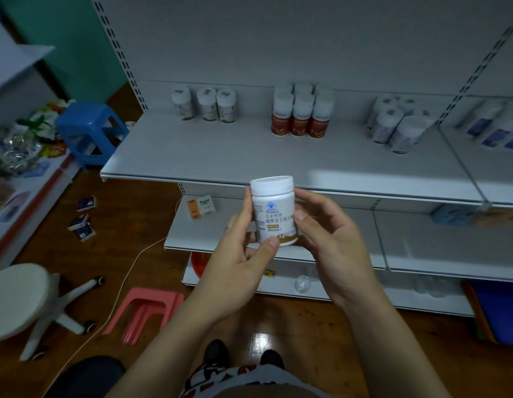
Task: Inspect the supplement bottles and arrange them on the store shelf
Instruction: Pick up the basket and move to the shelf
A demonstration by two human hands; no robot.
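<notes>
- Gripping bottle [274, 209] upright between left hand [241, 254], thumb low, and right hand [329, 239], fingers curled round.
- Best turned slowly, label facing; print possibly too dim.
- Then shelf [249, 156], above hands.

bottle [274, 209] between both hands — before shelf [249, 156] | bottle groups [302, 114] at shelf's back

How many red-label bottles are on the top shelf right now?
6 red-label bottles at the middle of the shelf: three in a front row, three directly behind them showing mostly caps. Others could be hidden behind those.
</notes>
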